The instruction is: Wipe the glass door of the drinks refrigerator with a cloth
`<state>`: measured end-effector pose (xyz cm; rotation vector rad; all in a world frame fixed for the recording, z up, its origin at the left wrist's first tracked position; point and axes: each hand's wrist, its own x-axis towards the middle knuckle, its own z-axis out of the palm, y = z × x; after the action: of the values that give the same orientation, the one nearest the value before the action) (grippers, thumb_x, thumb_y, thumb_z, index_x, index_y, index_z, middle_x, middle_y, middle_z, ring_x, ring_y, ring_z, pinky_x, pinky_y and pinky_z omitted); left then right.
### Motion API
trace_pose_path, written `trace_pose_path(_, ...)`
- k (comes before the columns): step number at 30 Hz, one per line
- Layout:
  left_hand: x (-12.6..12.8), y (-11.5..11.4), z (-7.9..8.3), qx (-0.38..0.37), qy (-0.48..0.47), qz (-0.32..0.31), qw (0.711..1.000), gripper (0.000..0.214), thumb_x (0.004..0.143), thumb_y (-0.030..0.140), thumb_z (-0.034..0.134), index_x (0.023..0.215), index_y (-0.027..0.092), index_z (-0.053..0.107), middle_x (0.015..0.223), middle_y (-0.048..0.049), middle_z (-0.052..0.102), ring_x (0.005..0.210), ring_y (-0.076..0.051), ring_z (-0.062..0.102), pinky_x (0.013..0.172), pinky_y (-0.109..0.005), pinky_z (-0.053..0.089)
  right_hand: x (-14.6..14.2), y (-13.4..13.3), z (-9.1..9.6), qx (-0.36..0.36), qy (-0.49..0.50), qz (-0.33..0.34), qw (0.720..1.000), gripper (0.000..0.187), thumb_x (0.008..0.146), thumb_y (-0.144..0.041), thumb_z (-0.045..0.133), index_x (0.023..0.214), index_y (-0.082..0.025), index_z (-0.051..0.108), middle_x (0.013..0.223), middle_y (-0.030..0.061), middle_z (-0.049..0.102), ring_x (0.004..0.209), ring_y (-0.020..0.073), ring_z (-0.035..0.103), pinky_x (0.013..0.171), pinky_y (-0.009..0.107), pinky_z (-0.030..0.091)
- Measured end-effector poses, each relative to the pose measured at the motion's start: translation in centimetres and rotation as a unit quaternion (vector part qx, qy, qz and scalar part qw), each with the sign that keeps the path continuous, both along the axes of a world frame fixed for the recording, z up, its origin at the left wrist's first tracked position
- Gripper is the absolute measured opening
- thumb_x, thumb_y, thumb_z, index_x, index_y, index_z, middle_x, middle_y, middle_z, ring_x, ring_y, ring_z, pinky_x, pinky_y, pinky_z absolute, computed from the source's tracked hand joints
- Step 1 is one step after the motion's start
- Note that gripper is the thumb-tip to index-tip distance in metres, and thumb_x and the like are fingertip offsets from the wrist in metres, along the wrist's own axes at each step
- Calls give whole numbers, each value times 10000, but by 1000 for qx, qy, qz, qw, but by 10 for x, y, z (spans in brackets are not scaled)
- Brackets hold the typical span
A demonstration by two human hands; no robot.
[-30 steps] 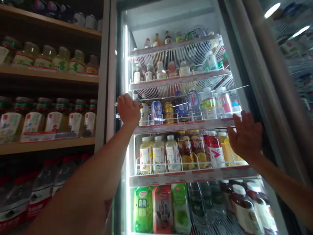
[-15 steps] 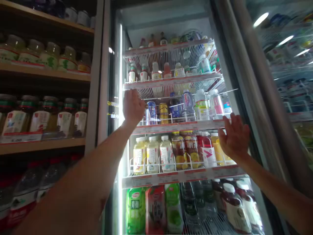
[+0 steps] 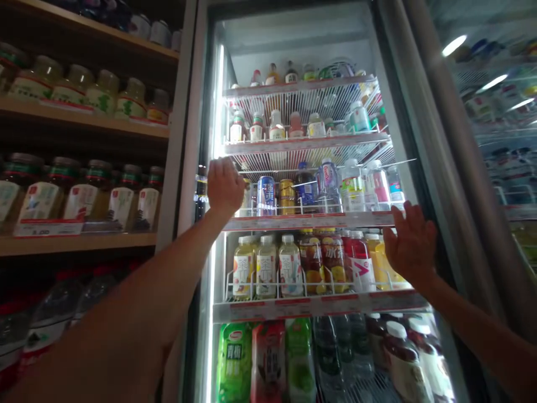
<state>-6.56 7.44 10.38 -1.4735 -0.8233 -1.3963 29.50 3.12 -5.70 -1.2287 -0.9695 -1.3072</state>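
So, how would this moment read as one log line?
left hand: raised, fingers up | right hand: raised, open | both: before lit drinks cooler, touch unclear | blue can: on shelf, right of left hand

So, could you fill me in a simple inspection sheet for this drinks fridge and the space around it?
Surface: lit fridge shelves, with wire guards and red-marked front edges.
Things near the hands: blue can and gold can right of the left hand; yellow bottle beside the right hand.
Clutter: green pack and red pack side by side below.
Hands: left hand raised, grip unclear; right hand open.
Cables: nothing seen.
Surroundings: wooden shelves of bottles at left.
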Motion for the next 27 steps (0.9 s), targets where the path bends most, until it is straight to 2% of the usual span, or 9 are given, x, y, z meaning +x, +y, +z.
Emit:
trace_pose_path(3, 42, -2, -28, -11, 105, -3, 994, 562, 853, 269, 409, 1374, 60, 379, 1458, -170, 402, 1404, -282, 278, 1152, -464, 256, 0, -2, 0, -6, 1, 7, 1000, 548, 923, -399, 309, 1373, -120, 453, 1443, 206, 421, 1374, 327, 346, 1042, 573, 339)
trace_pose_path(5, 72, -7, -48, -4, 269, -9, 963, 569, 863, 310, 431, 1395, 119, 370, 1484, -110, 384, 1427, -248, 230, 1165, -428, 243, 0, -3, 0, -6, 2, 15, 1000, 545, 915, -388, 317, 1380, -136, 447, 1449, 199, 416, 1372, 328, 347, 1038, 582, 337)
trace_pose_path(7, 76, -9, -53, 0, 363, -10, 932, 544, 879, 317, 418, 1397, 156, 375, 1495, -71, 377, 1430, -217, 227, 1173, -406, 232, 1, -4, 0, -8, 3, 18, 1000, 547, 911, -384, 317, 1381, -136, 446, 1452, 199, 411, 1372, 330, 347, 1038, 587, 334)
trace_pose_path(10, 31, -3, -37, -7, 262, -10, 965, 498, 882, 308, 412, 1367, 196, 415, 1475, -42, 411, 1408, -199, 284, 1167, -396, 254, 1, -4, 0, -16, 5, 14, 1000, 559, 919, -403, 294, 1362, -107, 465, 1452, 208, 408, 1377, 327, 340, 1051, 568, 328)
trace_pose_path(13, -6, 5, -24, 5, 63, -11, 998, 530, 891, 274, 352, 1389, 95, 360, 1489, -150, 358, 1427, -273, 229, 1171, -499, 208, -1, -5, 0, -20, 12, 12, 1000, 577, 926, -428, 271, 1354, -97, 471, 1451, 209, 410, 1385, 319, 330, 1062, 557, 317)
trace_pose_path(16, 18, 4, -44, -1, 117, -20, 993, 561, 896, 267, 314, 1418, 62, 302, 1518, -193, 282, 1446, -308, 152, 1154, -560, 203, -2, -5, 0, -13, 17, 14, 1000, 590, 926, -447, 261, 1345, -96, 482, 1444, 211, 418, 1386, 320, 329, 1066, 556, 312)
trace_pose_path(20, 72, -6, -73, -5, 310, -31, 950, 500, 894, 353, 393, 1383, 254, 404, 1508, 5, 361, 1434, -158, 220, 1178, -356, 244, 2, -4, 1, -10, 5, 12, 1000, 592, 924, -448, 257, 1344, -100, 486, 1435, 210, 431, 1374, 322, 350, 1054, 547, 328)
trace_pose_path(24, 22, 0, -54, -15, 191, -43, 981, 471, 879, 336, 421, 1345, 275, 439, 1471, 24, 419, 1409, -144, 282, 1169, -334, 273, 4, -4, 1, -7, 0, 8, 1000, 578, 916, -444, 267, 1339, -121, 493, 1425, 198, 448, 1361, 322, 372, 1028, 540, 356)
trace_pose_path(27, -31, 12, -40, 0, 27, -40, 999, 514, 908, 283, 324, 1391, 112, 352, 1502, -130, 341, 1432, -250, 221, 1192, -490, 182, 2, -4, 1, -13, 7, 10, 1000, 570, 918, -436, 277, 1342, -119, 489, 1432, 203, 438, 1361, 330, 368, 1031, 552, 348)
